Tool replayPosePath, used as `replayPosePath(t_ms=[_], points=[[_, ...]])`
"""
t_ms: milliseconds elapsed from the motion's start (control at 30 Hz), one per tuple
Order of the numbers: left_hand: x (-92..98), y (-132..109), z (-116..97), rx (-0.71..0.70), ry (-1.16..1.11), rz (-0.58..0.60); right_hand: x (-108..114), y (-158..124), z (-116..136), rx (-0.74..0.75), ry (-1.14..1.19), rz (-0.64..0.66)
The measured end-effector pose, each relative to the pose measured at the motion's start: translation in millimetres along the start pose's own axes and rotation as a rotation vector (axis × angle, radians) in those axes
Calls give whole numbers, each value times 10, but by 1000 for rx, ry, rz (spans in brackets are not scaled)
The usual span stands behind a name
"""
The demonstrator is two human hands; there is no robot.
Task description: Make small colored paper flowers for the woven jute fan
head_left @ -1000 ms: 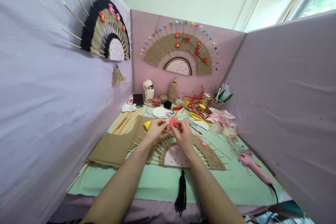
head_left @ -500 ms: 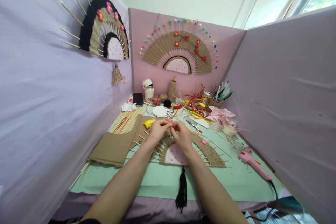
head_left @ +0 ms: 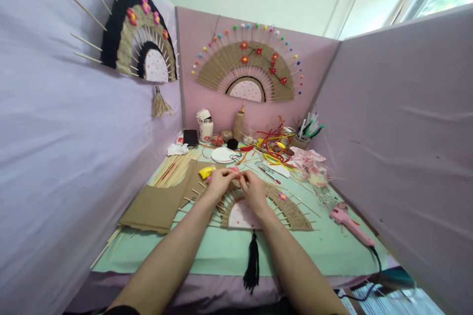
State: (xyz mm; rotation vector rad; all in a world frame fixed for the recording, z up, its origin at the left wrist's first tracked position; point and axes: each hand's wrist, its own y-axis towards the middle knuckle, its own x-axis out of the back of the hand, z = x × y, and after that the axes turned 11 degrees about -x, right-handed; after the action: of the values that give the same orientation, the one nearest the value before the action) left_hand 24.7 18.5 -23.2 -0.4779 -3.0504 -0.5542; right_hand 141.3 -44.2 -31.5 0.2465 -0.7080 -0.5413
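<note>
My left hand [head_left: 218, 183] and my right hand [head_left: 252, 190] meet above a woven jute fan [head_left: 291, 214] that lies on the green mat. Both pinch a small pink piece [head_left: 234, 171] between their fingertips, fingers closed. The fan has wooden skewer ribs, a dotted pink centre [head_left: 238, 217] and a black tassel [head_left: 252, 266] hanging off the table's front edge. A small pink flower [head_left: 283, 196] sits on the fan's right side. A yellow object [head_left: 205, 172] lies just left of my left hand.
Brown cardboard [head_left: 155, 206] and a bundle of skewers [head_left: 175, 170] lie to the left. A pink glue gun [head_left: 349, 224] lies at right with its cord. Pipe cleaners [head_left: 275, 145], a tool cup [head_left: 301, 141], a white bottle [head_left: 205, 127] and a phone [head_left: 191, 137] crowd the back. Finished fans [head_left: 246, 71] hang on the partitions.
The pink piece was held up larger between my fingers a second ago; now both hands have drawn closer and lower, with only a bit of pink showing. The view has shifted slightly left.
</note>
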Motion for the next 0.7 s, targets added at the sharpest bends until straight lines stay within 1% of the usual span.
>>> replayPosePath(t_ms=[133, 267, 367, 467, 600, 700], points=[[-26, -22, -50, -38, 68, 17, -6, 15, -14, -13, 0, -19], [-37, -21, 2, -105, 176, 57, 9, 33, -17, 11, -38, 12], [-46, -21, 44, -186, 320, 87, 26, 38, -18, 25, -135, 38], [-57, -35, 38, -270, 463, 121, 36, 29, -16, 40, -203, 57], [-66, -60, -17, -313, 467, 154, 45, 32, -24, 34, -172, 45], [-78, -69, -49, -291, 446, 184, 63, 72, -61, -7, -142, -1]])
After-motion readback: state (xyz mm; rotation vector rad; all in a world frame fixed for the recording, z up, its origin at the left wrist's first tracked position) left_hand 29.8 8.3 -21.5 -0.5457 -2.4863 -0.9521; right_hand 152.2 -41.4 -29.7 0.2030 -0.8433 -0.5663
